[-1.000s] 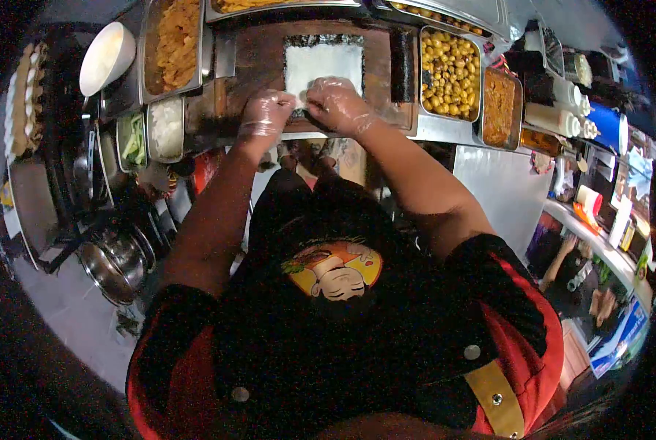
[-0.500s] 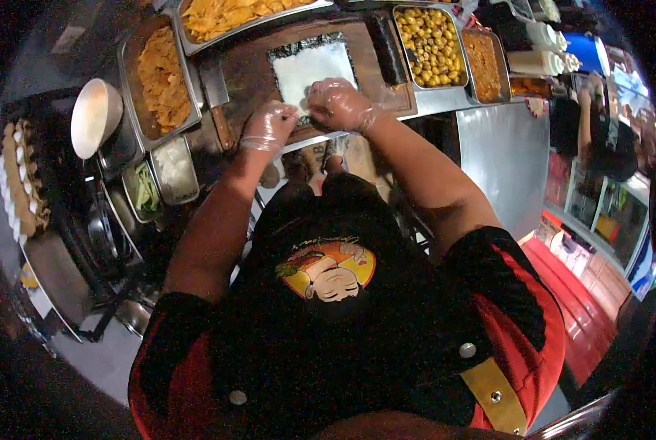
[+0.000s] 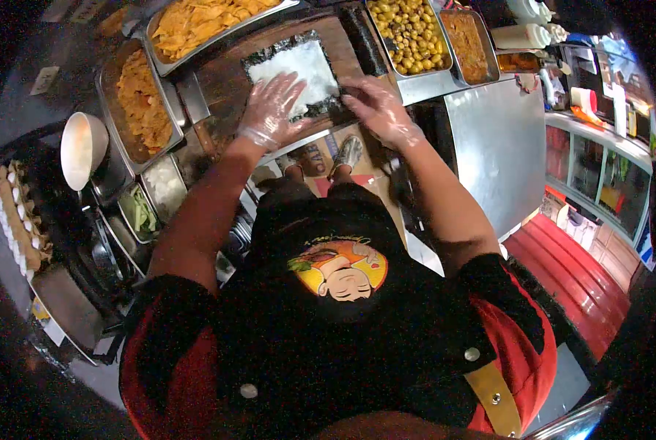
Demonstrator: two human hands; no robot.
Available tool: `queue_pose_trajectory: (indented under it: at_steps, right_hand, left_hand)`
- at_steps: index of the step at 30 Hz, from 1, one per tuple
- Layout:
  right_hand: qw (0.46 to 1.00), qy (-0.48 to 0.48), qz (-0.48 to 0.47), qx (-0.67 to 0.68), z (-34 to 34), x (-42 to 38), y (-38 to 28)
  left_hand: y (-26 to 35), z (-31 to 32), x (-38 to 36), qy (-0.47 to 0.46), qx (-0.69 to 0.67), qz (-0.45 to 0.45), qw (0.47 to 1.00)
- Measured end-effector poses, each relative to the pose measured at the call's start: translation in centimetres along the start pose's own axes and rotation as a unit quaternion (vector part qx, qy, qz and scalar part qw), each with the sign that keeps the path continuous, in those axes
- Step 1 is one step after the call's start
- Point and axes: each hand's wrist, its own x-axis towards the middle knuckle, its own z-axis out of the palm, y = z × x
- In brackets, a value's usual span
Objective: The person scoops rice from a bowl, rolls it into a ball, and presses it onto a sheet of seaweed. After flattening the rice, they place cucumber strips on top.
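A black seaweed sheet point(image 3: 321, 42) lies on the wooden board point(image 3: 222, 81), its middle covered by a flat layer of white rice point(image 3: 315, 67). My left hand point(image 3: 271, 110), in a clear plastic glove, rests with spread fingers over the left part of the rice. At the right edge of the sheet is my gloved right hand point(image 3: 381, 111), thumb and fingers apart, fingertips right at the seaweed border. Beyond the sheet, a dark roll-shaped thing point(image 3: 363, 40) lies along the board's right side. A wide metal blade point(image 3: 193, 99) lies left of the sheet.
Metal trays hold yellow chips point(image 3: 211, 22), orange-brown food point(image 3: 143, 99), small round yellow items point(image 3: 408, 37) and brown filling point(image 3: 469, 48). A white bowl point(image 3: 84, 150) and egg cartons point(image 3: 26, 220) stand left. Squeeze bottles point(image 3: 522, 37) stand at the back right.
My left hand has opened from a curled shape and spread over the rice. My right hand has moved right, off the rice to the sheet's edge, its fingers uncurled. The view has shifted slightly.
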Motion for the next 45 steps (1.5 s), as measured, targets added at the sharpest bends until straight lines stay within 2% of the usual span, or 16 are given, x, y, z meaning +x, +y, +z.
queue_pose_trajectory:
  at_steps: [1,6,11,19,22,24,25,28,30,32,33,36,38,40,45]
  right_hand:
    - [1.000,-0.004,0.000,0.001,-1.3,-1.1,0.5]
    - [0.987,0.006,0.158,0.043,-6.5,-6.5,3.4]
    - [0.990,0.014,0.142,0.022,-8.0,-9.7,8.4]
    - [0.989,-0.012,0.144,0.017,-8.5,-7.9,7.7]
    - [0.993,-0.032,0.114,0.009,-8.3,-7.5,7.7]
    - [0.982,-0.047,0.173,0.053,-8.3,-7.6,7.7]
    - [0.983,-0.046,0.171,0.053,-8.2,-7.5,7.9]
    - [0.987,-0.042,0.148,0.042,-8.4,-7.4,8.4]
    - [0.978,-0.021,0.192,0.081,-8.6,-7.5,8.6]
    - [0.979,-0.022,0.191,0.074,-8.7,-7.7,9.1]
    - [0.979,-0.023,0.193,0.066,-8.7,-7.6,9.2]
    - [0.982,-0.023,0.186,0.036,-8.7,-7.7,9.2]
    - [0.981,-0.034,0.190,0.035,-8.9,-7.7,9.0]
    - [0.979,-0.046,0.194,0.033,-9.2,-7.5,8.5]
    - [0.981,-0.046,0.184,0.029,-9.1,-7.6,7.7]
  left_hand:
    - [0.5,0.5,1.0,-0.038,0.041,0.010,0.998]
    - [2.8,0.8,3.9,-0.090,0.097,0.037,0.990]
    - [3.4,0.3,5.1,-0.120,0.131,0.042,0.983]
    - [4.5,0.4,7.3,-0.137,0.132,0.016,0.982]
    - [5.2,1.0,8.3,-0.137,0.184,-0.002,0.973]
    - [5.4,1.6,9.1,-0.115,0.173,-0.006,0.978]
    - [5.5,1.9,9.4,-0.087,0.168,-0.009,0.982]
    - [5.9,2.5,10.5,-0.083,0.137,-0.027,0.987]
    - [6.4,2.5,11.1,-0.075,0.125,-0.036,0.989]
    - [6.8,2.4,11.8,-0.080,0.134,-0.045,0.987]
    - [6.8,2.4,12.0,-0.020,0.086,-0.040,0.995]
    - [7.3,2.9,12.5,-0.069,0.119,-0.068,0.988]
    - [7.2,3.4,13.1,-0.058,0.100,-0.075,0.990]
    - [7.2,3.8,13.5,0.021,0.042,-0.061,0.997]
    - [7.7,4.3,14.4,0.017,0.036,-0.080,0.996]
